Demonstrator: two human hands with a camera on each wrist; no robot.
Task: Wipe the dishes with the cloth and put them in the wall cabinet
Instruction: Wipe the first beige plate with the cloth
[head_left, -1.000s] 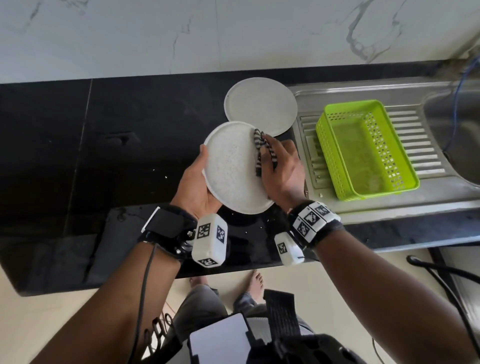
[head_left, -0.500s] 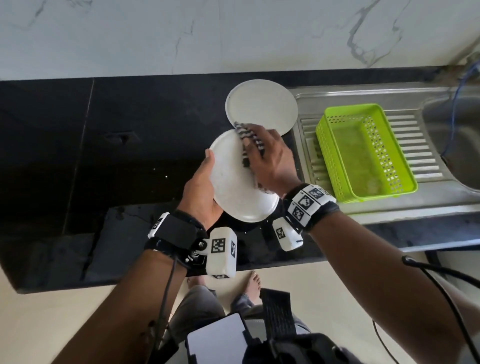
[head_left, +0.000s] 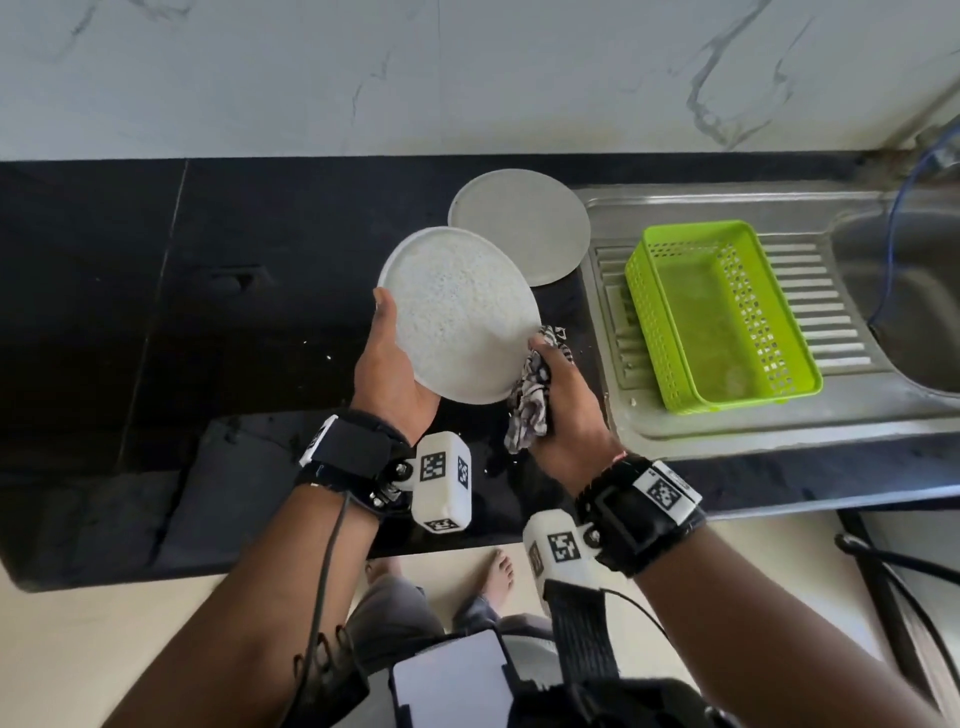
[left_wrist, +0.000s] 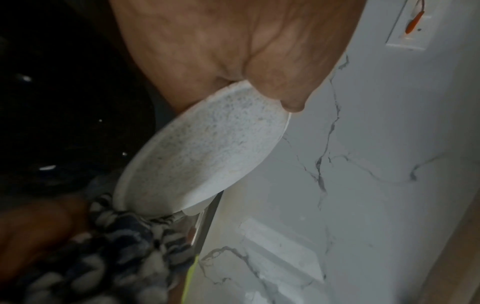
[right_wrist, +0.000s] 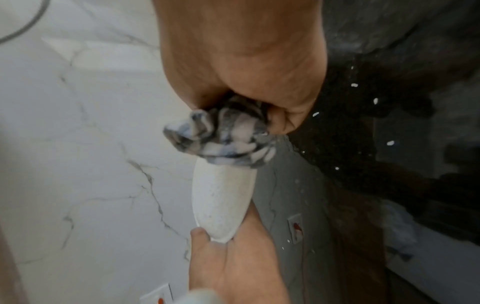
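A speckled white plate (head_left: 460, 312) is held tilted above the black counter, its left rim gripped by my left hand (head_left: 389, 364), thumb on the face. The left wrist view shows the same plate (left_wrist: 205, 148) under my thumb. My right hand (head_left: 558, 395) grips a bunched black-and-white striped cloth (head_left: 530, 402) against the plate's lower right rim. In the right wrist view the cloth (right_wrist: 223, 139) wraps over the plate's edge (right_wrist: 221, 203). A second white plate (head_left: 524, 223) lies flat on the counter behind.
A lime green plastic basket (head_left: 722, 317) stands on the steel drainboard (head_left: 831, 291) of the sink at the right. The black counter (head_left: 182, 312) stretches left, with a marble wall (head_left: 467, 73) behind. The wall cabinet is out of view.
My right hand has slid the cloth from the plate's upper face down to its lower right rim. The plate's face is now uncovered and turned more toward me.
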